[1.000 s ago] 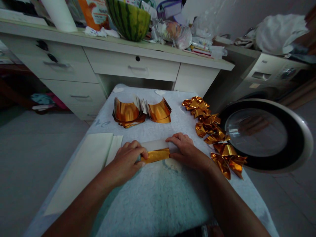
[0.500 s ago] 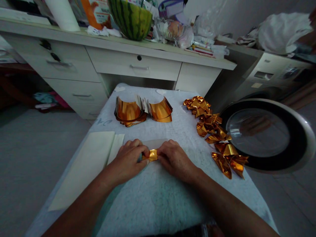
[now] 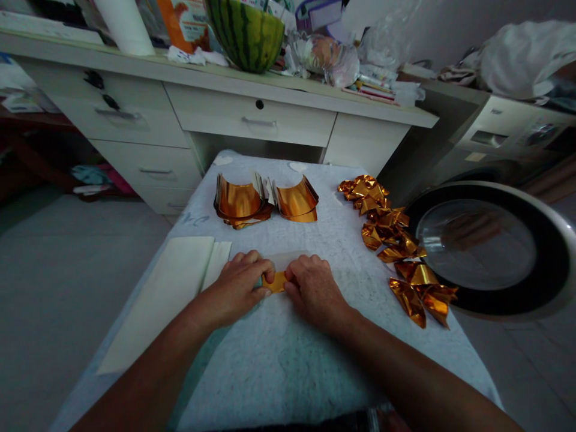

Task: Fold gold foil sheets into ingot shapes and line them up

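Observation:
A small piece of gold foil (image 3: 278, 282) is stretched between my two hands, low over the cloth-covered table (image 3: 288, 354). My left hand (image 3: 243, 282) pinches its left end between thumb and fingers; a bluish bit shows beside the fingertips. At the right end, the curled fingers of my right hand (image 3: 312, 285) grip the foil. A pale translucent strip (image 3: 292, 258) lies just behind the hands. Farther back stand two stacks of curved gold sheets, a left stack (image 3: 240, 201) and a right stack (image 3: 297, 201). Folded gold foil pieces (image 3: 387, 231) form a row on the right.
White paper sheets (image 3: 166, 294) lie along the table's left side. Behind the table, a white counter (image 3: 252, 87) carries a watermelon piece (image 3: 247, 36) and clutter. The open round door (image 3: 486, 249) of a washing machine (image 3: 495, 129) reaches close to the table's right edge.
The foil between my hands has tilted and looks duller, and my right fingers have shifted slightly on it. The whole view has moved a little, so the surroundings appear farther right.

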Motion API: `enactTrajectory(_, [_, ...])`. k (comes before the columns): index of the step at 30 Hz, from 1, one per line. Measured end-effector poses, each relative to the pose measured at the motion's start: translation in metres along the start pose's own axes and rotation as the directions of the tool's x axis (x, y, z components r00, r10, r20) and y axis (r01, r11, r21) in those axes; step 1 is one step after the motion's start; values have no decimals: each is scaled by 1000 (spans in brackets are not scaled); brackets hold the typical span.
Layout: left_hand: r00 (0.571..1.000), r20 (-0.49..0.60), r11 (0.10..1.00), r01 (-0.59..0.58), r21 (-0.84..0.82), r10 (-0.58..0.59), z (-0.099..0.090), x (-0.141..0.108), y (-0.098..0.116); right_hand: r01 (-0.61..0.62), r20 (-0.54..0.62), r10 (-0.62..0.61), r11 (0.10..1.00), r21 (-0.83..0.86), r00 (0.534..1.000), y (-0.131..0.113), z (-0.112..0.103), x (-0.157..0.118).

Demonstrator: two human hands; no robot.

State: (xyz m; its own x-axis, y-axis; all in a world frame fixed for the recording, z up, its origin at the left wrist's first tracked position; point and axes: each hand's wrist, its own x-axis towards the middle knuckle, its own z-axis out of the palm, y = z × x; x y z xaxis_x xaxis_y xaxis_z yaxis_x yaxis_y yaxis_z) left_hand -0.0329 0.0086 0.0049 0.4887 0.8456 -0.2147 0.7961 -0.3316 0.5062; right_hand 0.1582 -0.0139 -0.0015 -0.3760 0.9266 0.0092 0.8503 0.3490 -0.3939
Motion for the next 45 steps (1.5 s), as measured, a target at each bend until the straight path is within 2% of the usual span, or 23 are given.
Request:
enactTrajectory(7, [995,10,993,-97,-74,98,-1,-2,-11,-58,-59,53,995,-81,997,-8,9,2])
enactTrajectory(13, [999,18,998,-40,-48,41,-3,-4,-8,-68,-50,66,997,-33,997,-2,5,1])
enactTrajectory(19, [1000,7,999,-8,-43,9,-4,-5,-5,-91,-104,91,996,8,990,23,-4,-2])
enactTrajectory(27, [999,-41,999,-24,-38,23,-3,-4,-7,-181,-37,179,982,-55,983,71,-25,0])
enactTrajectory(31, [999,-33,999,-32,-25,31,-2,-5,-8,-62,-59,62,998,6,996,72,-35,-2])
enactTrajectory(35, [999,-33,999,-36,-8,36,-1,-6,-4,158,-129,-138,975,159,982,52,-41,-5])
enactTrajectory(37, [999,-44,1000,-28,-4,28,-1,-6,-2,220,-80,-209,960,172,975,42,-40,-6])
enactTrajectory(41, [996,-90,1000,-13,5,14,2,-5,0,237,11,-239,965,109,971,36,-32,-5])
enactTrajectory(45, [988,-139,998,-63,7,63,4,-6,1,250,0,-251,966,68,968,37,-27,-2])
